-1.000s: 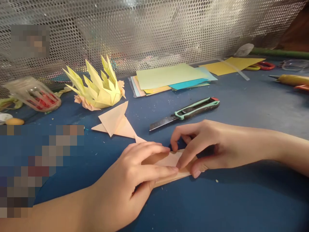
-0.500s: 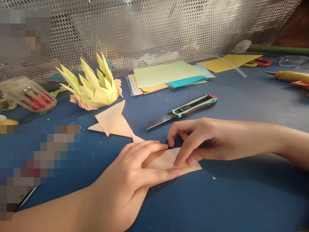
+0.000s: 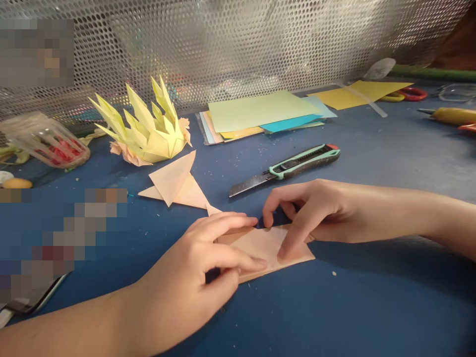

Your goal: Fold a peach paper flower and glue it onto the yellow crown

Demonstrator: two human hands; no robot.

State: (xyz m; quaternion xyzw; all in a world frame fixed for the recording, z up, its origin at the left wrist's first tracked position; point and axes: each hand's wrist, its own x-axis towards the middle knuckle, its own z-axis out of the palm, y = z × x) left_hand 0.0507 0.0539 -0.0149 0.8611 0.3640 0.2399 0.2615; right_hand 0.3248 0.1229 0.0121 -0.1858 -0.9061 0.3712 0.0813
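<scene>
A peach sheet of folded paper [image 3: 256,245] lies on the blue tabletop under both hands. My left hand [image 3: 197,263] rests across its left part, fingers stretched and apart, the thumb at the near edge. From the right, my right hand [image 3: 316,213] grips the paper with bent fingers; its thumb presses on top and its index fingertip is at the far edge. Its other fingers are partly hidden. Just beyond the hands lie a folded peach paper piece [image 3: 173,181] with pointed corners and a utility knife [image 3: 286,168], blade out and pointing left.
Behind stands a yellow-green origami flower [image 3: 148,129] with peach paper at its base. A stack of coloured paper [image 3: 260,111] lies before a perforated metal panel [image 3: 230,44]. A clear jar [image 3: 55,144] is at left; scissors [image 3: 414,94] and a yellow tool [image 3: 453,115] are at right.
My left index finger has drawn back from the right thumb, and my left thumb now shows at the near edge. More of the paper is uncovered. The view has shifted slightly.
</scene>
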